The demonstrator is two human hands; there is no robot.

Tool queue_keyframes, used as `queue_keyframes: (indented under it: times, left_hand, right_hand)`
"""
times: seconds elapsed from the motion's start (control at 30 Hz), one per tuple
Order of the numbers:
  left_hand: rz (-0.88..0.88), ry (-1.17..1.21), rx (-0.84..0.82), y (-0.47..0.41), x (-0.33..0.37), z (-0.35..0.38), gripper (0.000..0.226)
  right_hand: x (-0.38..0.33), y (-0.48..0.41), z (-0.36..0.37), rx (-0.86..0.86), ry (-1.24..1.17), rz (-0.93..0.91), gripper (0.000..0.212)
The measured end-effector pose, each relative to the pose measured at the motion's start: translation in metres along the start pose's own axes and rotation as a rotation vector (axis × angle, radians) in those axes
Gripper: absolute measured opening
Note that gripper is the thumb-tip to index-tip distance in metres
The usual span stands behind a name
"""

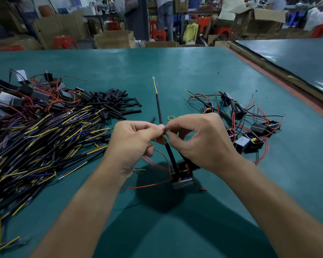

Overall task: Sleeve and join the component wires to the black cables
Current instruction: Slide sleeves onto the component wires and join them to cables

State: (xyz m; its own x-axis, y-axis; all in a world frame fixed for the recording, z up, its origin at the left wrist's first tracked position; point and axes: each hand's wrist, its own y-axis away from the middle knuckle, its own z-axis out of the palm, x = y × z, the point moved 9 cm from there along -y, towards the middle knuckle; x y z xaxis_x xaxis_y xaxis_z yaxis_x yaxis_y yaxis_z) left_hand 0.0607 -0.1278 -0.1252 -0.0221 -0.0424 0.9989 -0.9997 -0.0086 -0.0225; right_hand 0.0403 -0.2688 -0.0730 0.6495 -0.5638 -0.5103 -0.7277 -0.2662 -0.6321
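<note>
My left hand (134,138) and my right hand (199,140) meet fingertip to fingertip above the green table (175,71). Both pinch thin wire ends where a black cable (159,108) meets the wires of a small black and grey component (183,175). The black cable runs away from my fingers, ending in a yellow and blue wire with a ring terminal (153,78). A black sleeve (171,157) sits on the wire between my fingers and the component, which hangs or rests just below my hands with red leads (157,161) trailing. The joint itself is hidden by my fingertips.
A big pile of black cables with yellow and blue ends (35,142) lies left. Cut black sleeves (112,105) are heaped beside unworked components (17,94). Components joined to cables (250,127) lie right. A yellow rubber band (171,117) lies behind my hands.
</note>
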Motion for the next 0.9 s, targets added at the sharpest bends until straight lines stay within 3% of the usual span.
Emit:
queue_keyframes:
  times: [0.57, 0.9]
  left_hand:
    - [0.196, -0.093, 0.026, 0.006, 0.013, 0.004, 0.027]
    - [0.175, -0.053, 0.012, 0.004, 0.012, 0.002, 0.026]
  right_hand:
    - [0.004, -0.001, 0.006, -0.096, 0.114, 0.028, 0.019]
    - [0.026, 0.001, 0.012, -0.084, -0.236, 0.245, 0.011]
